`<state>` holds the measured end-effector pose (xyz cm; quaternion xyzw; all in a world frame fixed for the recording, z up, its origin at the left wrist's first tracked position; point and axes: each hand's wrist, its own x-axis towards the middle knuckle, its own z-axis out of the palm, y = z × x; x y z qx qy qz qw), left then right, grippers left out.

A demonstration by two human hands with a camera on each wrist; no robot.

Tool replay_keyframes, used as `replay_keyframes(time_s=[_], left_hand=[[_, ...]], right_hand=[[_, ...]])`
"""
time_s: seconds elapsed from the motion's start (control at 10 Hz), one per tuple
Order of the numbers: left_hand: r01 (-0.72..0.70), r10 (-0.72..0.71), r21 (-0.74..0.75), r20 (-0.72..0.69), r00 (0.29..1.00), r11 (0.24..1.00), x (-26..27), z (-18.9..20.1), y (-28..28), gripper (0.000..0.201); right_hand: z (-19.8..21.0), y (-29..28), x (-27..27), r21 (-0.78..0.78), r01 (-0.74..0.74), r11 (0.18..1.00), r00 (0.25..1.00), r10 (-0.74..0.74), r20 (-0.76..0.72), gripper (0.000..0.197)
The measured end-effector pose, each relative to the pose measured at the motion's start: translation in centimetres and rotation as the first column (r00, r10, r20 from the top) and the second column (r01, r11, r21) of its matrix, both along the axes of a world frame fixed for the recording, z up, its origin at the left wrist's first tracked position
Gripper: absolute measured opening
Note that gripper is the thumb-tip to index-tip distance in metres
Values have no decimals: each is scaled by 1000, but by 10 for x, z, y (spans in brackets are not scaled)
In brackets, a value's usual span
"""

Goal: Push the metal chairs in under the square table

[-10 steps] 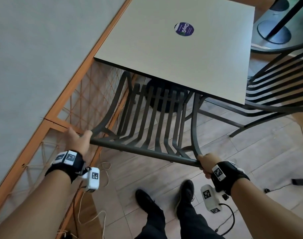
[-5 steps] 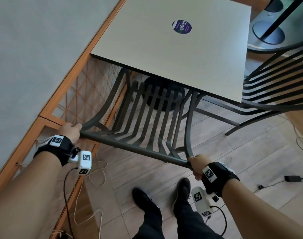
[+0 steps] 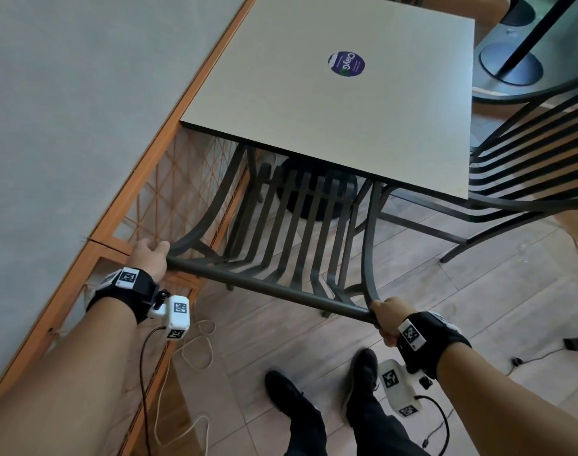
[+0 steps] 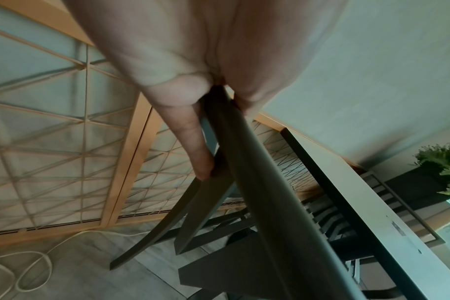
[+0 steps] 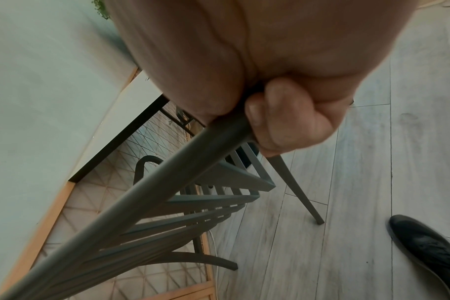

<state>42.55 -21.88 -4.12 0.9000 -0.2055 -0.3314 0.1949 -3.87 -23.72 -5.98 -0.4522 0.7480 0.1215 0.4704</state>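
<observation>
A dark metal slatted chair (image 3: 294, 238) stands in front of me, its seat partly under the near edge of the square pale table (image 3: 314, 103). My left hand (image 3: 151, 256) grips the left end of the chair's top rail (image 3: 264, 287); in the left wrist view the fingers (image 4: 193, 138) curl round that rail (image 4: 270, 182). My right hand (image 3: 388, 319) grips the rail's right end, and the right wrist view has its fingers (image 5: 282, 121) wrapped round the rail (image 5: 154, 199). A second metal chair (image 3: 527, 159) stands at the table's right side.
An orange-framed lattice partition (image 3: 123, 205) and grey wall run close along the left. Cables (image 3: 195, 343) lie on the wooden floor near my shoes (image 3: 294, 399). A round pedestal base (image 3: 511, 64) stands at the far right. A plant (image 4: 444, 166) sits beyond the table.
The chair has slid forward further under the table, with both hands on its top rail. I have stepped closer behind it.
</observation>
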Motion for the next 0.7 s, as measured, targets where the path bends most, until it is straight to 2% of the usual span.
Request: replay_keyframes(time_s=[0.1,0.2,0.3,0.4,0.5,0.6,0.7], left_hand=[[19,-20,-47,-24,1000,999,1,1,6,68],[-61,53,-74,-104,993,995,7,-10,15,96],[-181,144,-177,-203,969,967,25,-43,22,104],[-183,140,-205,-209,968,962,-6,-7,35,85],[-135,92,-261,-170,981,956,-49,26,64,70],[6,-34,-182,-155,987,983,-78,28,102,51],[173,-164,24,-209,964,985,-99,-10,141,22]], right_hand=[[-1,0,-1,10,15,1000,1000,-15,25,36],[3,-1,-1,10,-24,1000,999,24,32,37],[14,-4,-1,-23,-154,988,987,153,-54,42],[31,-9,-7,-77,-311,947,945,300,-131,39],[42,-12,-19,-123,-423,898,905,412,-105,31],[44,-15,-41,-137,-476,869,879,468,-85,29],[39,-21,-62,-159,-515,842,857,505,-100,35]])
